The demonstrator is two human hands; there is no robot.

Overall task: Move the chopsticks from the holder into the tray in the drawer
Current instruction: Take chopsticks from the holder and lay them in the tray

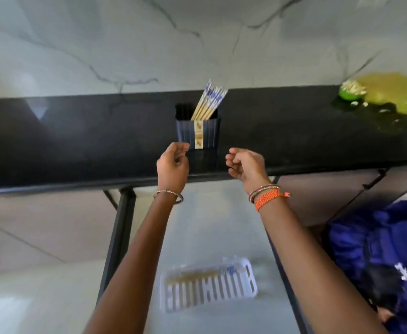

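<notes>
Both hands empty, fingers loosely curled: left hand just beside holder w/ chopsticks leaning right on counter; right hand near front edge. Tray in open drawer below, some chopsticks inside.

A home kitchen, by the look of it. A long black stone worktop runs across the middle of the frame against a white marble-veined wall. A dark holder of chopsticks stands on it, with a yellow-green cloth at the upper right. Pale cabinet fronts and an open drawer sit below.
</notes>
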